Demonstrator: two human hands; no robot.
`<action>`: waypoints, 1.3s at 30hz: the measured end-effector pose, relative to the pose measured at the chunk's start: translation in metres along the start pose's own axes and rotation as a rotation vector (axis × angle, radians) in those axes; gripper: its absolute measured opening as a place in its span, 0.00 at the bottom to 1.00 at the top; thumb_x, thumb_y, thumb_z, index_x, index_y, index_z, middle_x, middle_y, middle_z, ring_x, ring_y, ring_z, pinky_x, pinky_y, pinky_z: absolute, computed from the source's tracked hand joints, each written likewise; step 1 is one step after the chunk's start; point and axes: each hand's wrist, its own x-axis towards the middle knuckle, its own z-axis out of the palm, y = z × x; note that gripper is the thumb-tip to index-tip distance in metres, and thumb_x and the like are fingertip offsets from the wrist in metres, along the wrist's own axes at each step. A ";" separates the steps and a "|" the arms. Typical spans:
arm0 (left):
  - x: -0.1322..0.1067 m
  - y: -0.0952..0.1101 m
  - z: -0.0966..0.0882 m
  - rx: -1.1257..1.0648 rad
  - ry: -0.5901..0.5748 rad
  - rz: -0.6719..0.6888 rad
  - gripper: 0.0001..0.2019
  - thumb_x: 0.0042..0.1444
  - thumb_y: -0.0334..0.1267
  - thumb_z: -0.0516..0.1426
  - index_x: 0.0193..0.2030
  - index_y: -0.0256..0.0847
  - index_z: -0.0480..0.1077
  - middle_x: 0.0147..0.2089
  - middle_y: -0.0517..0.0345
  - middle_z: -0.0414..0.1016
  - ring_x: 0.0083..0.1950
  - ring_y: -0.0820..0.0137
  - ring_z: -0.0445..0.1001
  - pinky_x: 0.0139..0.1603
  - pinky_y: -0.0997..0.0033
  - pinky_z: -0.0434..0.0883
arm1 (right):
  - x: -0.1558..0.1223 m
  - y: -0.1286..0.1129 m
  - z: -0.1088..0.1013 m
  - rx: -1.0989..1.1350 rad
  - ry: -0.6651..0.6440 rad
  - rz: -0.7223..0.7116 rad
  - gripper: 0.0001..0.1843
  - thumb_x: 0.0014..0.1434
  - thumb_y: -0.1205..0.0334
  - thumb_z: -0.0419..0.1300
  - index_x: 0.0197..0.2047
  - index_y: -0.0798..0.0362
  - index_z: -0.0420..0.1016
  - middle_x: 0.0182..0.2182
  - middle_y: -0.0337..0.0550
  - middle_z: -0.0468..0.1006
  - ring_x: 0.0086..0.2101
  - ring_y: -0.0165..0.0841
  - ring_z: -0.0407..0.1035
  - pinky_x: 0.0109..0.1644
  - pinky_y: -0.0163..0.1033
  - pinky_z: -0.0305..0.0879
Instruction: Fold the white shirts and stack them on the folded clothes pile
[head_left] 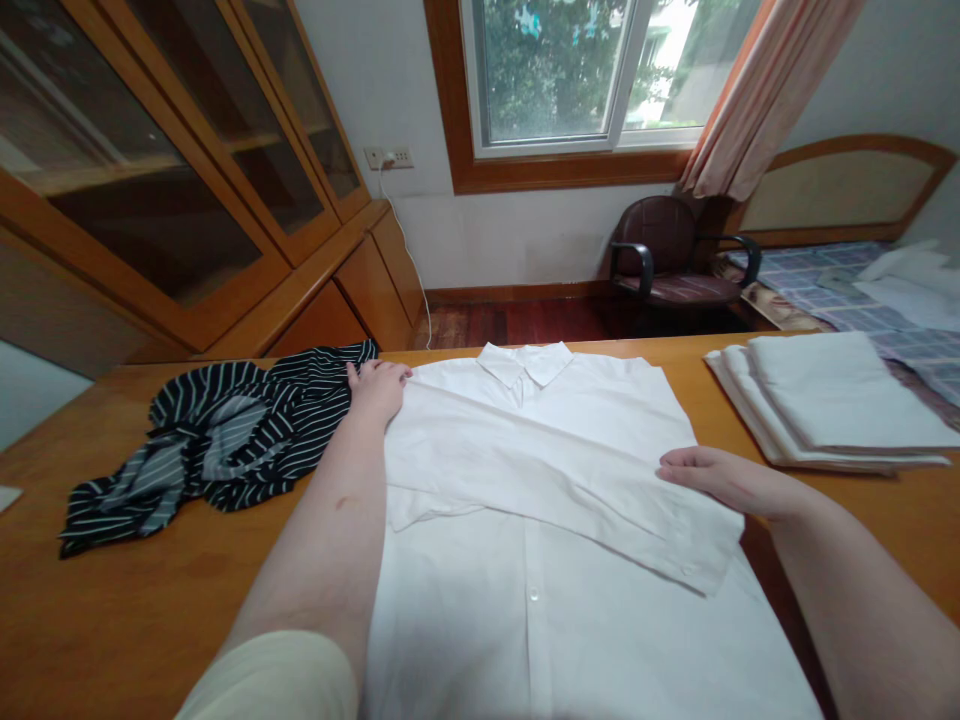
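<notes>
A white button-up shirt [540, 500] lies flat on the wooden table [135, 600], collar toward the window, with one sleeve folded across its chest. My left hand [377, 385] rests palm down on the shirt's left shoulder edge, fingers together and flat. At the shirt's right edge my right hand [716, 478] lies flat on the folded sleeve, fingers stretched out. Neither hand grips the cloth.
A crumpled black-and-white striped garment [217, 440] lies left of the shirt. A stack of folded white cloths [825, 405] sits at the right. Beyond the table are a dark armchair [667, 260], a glass-door cabinet [187, 180] and a bed [862, 280].
</notes>
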 end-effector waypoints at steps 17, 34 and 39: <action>-0.072 0.056 -0.060 -0.088 -0.392 0.071 0.33 0.56 0.50 0.51 0.64 0.31 0.57 0.67 0.39 0.53 0.68 0.54 0.51 0.65 0.60 0.52 | 0.017 0.013 0.004 -0.066 -0.100 0.003 0.25 0.51 0.37 0.53 0.27 0.53 0.71 0.23 0.38 0.68 0.25 0.29 0.59 0.27 0.33 0.57; -0.077 0.013 -0.022 -0.211 -0.110 0.098 0.25 0.62 0.46 0.43 0.60 0.35 0.64 0.64 0.46 0.61 0.66 0.61 0.57 0.64 0.64 0.55 | 0.017 0.011 0.006 -0.197 -0.048 -0.035 0.25 0.50 0.37 0.53 0.23 0.52 0.69 0.21 0.38 0.68 0.23 0.30 0.59 0.26 0.34 0.55; -0.095 -0.018 -0.053 -0.164 -0.155 -0.260 0.21 0.58 0.47 0.46 0.48 0.39 0.72 0.48 0.46 0.76 0.48 0.56 0.74 0.47 0.62 0.68 | 0.015 0.008 0.005 -0.216 -0.032 -0.015 0.25 0.49 0.36 0.54 0.23 0.52 0.70 0.22 0.39 0.71 0.24 0.31 0.62 0.27 0.34 0.56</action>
